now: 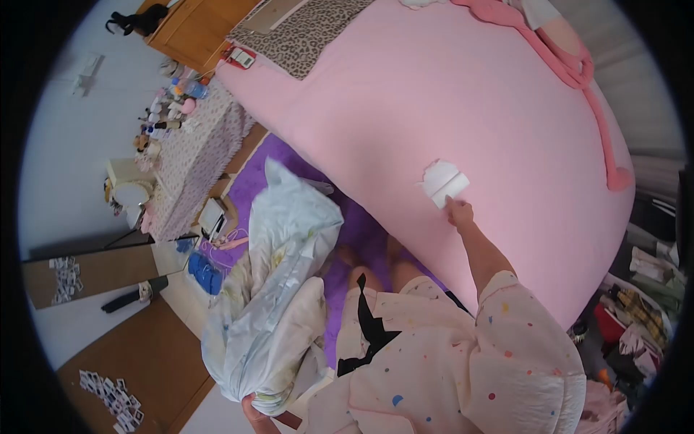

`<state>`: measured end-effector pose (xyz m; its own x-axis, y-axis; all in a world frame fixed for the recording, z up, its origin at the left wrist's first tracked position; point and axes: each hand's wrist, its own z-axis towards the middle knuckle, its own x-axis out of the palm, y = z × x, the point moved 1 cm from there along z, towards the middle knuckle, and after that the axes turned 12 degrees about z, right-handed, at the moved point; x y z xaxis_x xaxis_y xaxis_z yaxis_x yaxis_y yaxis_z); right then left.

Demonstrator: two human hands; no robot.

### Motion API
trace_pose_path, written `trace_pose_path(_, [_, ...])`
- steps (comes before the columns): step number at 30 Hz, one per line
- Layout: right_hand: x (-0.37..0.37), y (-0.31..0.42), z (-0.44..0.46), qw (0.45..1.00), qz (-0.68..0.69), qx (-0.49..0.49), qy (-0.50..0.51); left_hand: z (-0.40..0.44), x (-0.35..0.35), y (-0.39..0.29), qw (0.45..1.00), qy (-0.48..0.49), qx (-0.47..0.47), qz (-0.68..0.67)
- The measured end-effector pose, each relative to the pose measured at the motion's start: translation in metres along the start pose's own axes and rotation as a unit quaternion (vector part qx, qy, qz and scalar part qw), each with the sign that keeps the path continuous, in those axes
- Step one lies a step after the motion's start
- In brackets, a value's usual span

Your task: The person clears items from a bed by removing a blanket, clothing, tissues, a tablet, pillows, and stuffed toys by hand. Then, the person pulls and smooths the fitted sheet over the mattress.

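The pink-covered bed [347,137] lay smooth; the pale bedding [278,282] was off it, beside it, its near end bunched in my left hand [254,409]. The white piece [444,181] was still on the bed, pinched by my right hand [459,211]. I could read no writing.

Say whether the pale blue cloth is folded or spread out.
Neither: the cloth is bunched up, showing loose, uneven creases, with one end gripped in the left hand.

Pale wall [72,159], purple rug [356,226], wooden cabinet [191,36]
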<state>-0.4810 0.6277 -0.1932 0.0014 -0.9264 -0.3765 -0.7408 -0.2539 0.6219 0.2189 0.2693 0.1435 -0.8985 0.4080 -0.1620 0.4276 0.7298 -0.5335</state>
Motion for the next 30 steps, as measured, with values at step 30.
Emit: trace_pose_path(30, [0.336,0.147,-0.195,0.901,0.066,0.125,0.411,0.345,0.302,-0.279,0.960,0.230,0.016,0.156])
